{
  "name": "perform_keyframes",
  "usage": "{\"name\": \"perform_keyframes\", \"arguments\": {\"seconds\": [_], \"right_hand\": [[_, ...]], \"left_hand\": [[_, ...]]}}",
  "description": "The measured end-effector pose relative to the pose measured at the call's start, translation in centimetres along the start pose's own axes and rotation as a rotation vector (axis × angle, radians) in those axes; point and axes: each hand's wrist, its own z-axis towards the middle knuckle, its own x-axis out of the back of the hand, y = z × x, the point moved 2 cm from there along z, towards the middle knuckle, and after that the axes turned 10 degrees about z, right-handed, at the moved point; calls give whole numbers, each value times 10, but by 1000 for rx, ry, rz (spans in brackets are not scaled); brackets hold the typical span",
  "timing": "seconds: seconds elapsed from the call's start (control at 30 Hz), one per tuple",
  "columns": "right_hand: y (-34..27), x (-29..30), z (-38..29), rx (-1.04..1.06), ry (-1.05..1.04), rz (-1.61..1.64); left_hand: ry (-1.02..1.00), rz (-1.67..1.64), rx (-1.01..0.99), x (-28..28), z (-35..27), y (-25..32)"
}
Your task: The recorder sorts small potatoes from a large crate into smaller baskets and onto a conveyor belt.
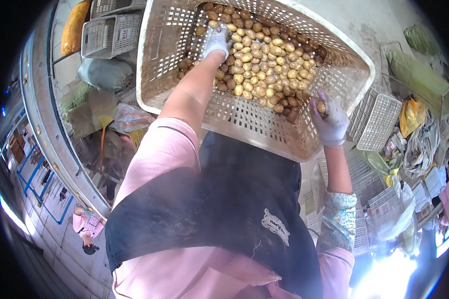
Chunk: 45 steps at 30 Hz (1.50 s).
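Observation:
A large, dirty white plastic crate (247, 129) with slotted walls stands before me, its bottom partly covered with small potatoes (265, 63). My left hand (217, 40), in a pale knitted glove, reaches down into the crate at the left edge of the potatoes; its fingertips touch or lie close to several of them, and whether it grips one cannot be told. Near the crate's right wall, my right hand (328, 117) wears a similar glove with purplish stained fingers and holds one potato (321, 107) between thumb and fingers.
Grey plastic crates (101, 36) and an orange mesh sack (75, 28) lie at upper left. A metal conveyor edge (60, 142) runs down the left, with a person in pink (88, 228) beyond it. Stacked crates (378, 119), green sacks (419, 80) and plastic bags fill the right side.

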Motion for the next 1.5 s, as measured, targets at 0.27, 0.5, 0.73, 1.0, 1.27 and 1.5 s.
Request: {"name": "perform_keyframes", "arguments": {"seconds": [0.27, 0.5, 0.73, 1.0, 1.27, 1.5], "right_hand": [[6, 0, -3, -41, -12, 65], [11, -3, -7, -46, -1, 55], [14, -1, -9, -2, 48, 98], [23, -3, -15, -25, -2, 76], [23, 3, -15, -71, -77, 134], [17, 3, -13, -139, -172, 159]], "left_hand": [[-466, -718, -62, 132, -58, 68], [-706, -1461, -189, 170, -137, 115], [-716, -1591, -161, 160, -151, 132], [-172, -735, -453, 148, -169, 194], [142, -675, -446, 139, -179, 213], [262, -630, -463, 129, -180, 220]]}}
